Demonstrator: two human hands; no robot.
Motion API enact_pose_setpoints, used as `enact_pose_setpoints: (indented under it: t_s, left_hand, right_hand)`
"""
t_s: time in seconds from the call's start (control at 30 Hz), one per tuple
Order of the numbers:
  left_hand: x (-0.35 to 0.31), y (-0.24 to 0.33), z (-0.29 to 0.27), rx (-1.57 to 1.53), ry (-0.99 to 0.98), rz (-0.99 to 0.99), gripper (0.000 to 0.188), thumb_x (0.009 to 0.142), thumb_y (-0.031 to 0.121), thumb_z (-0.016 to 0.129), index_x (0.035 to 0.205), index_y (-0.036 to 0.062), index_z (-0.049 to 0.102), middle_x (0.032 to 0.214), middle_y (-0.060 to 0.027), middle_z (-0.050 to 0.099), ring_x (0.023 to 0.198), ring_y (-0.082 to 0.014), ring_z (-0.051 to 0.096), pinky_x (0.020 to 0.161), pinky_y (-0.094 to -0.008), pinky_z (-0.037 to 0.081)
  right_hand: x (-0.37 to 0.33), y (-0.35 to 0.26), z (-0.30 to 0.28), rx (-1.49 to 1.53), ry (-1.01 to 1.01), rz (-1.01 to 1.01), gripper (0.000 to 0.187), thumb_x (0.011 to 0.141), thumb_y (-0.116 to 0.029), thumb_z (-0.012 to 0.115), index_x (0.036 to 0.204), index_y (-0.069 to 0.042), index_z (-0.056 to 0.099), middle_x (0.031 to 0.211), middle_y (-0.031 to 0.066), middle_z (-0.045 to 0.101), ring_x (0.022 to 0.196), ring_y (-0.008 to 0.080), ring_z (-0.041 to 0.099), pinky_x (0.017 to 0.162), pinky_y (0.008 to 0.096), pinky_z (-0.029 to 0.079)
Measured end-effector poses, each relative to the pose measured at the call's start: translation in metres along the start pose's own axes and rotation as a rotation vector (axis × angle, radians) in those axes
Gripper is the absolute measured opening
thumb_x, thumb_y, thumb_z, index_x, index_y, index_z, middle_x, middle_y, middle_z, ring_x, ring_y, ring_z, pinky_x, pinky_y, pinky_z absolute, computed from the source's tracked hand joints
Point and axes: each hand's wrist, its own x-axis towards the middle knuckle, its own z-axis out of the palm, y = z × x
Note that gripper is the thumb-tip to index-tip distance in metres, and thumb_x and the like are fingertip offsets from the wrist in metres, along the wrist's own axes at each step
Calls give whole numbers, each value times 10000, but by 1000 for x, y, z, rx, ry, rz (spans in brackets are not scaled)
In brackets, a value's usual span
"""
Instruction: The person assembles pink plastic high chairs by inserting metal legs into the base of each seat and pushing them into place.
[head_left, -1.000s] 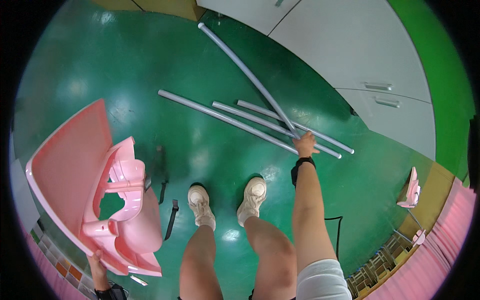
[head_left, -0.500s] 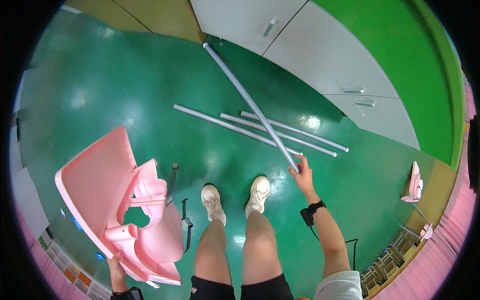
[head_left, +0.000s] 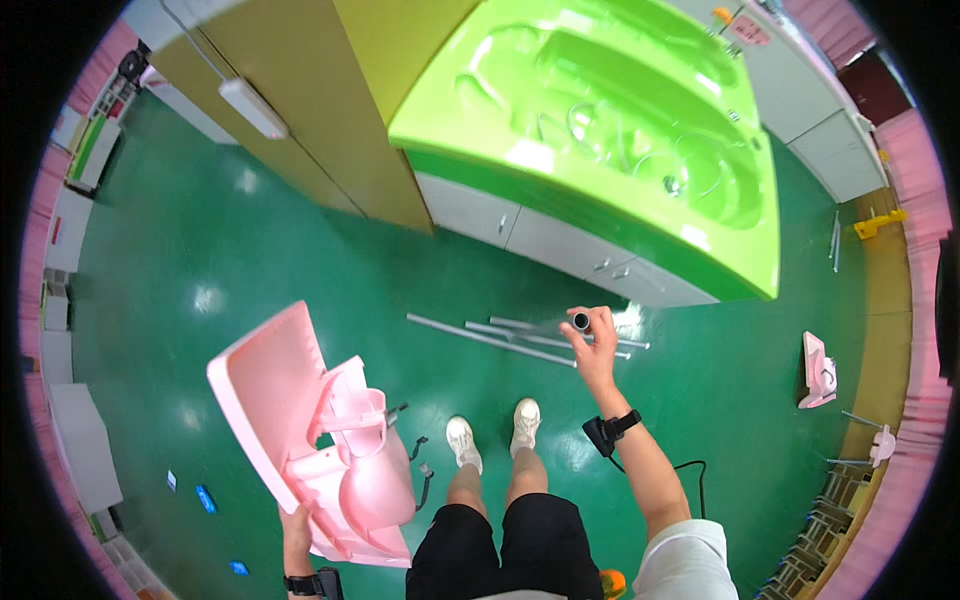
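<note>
At near left, the left hand grips the edge of a pink moulding, some of its fingers hidden behind it. To the right, the right hand closes thumb and fingers on a grey pole, whose near end has just risen well off the floor and now faces up; whether its blurred far end touches anything, I cannot tell. Three other poles lie beyond, before a green sink.
</note>
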Motion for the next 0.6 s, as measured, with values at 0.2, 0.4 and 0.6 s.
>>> enact_pose_setpoints:
  t_s: [0.2,0.4,0.6]
  left_hand:
    - [-18,64,5,50,-111,103,554,758,43,639,1263,-74,444,1099,-113,584,991,-212,582,884,-312,471]
    - [-20,101,23,77,-332,163,575,754,30,682,1277,-52,456,1133,-119,605,1015,-192,588,893,-302,468]
    - [-64,145,55,221,-550,313,517,765,84,723,1222,-45,520,1096,-87,627,983,-156,591,883,-286,470]
  right_hand:
    - [-20,-75,-61,238,-218,21,288,890,-283,629,1043,-59,532,771,46,548,727,125,536,665,271,449]
    - [-61,-162,-119,-168,-403,-154,384,849,-106,635,1158,-18,424,815,167,584,717,347,588,677,399,483]
    - [-104,-171,-207,-89,-553,-275,374,873,-79,599,1209,-55,437,876,157,615,775,342,598,731,410,476]
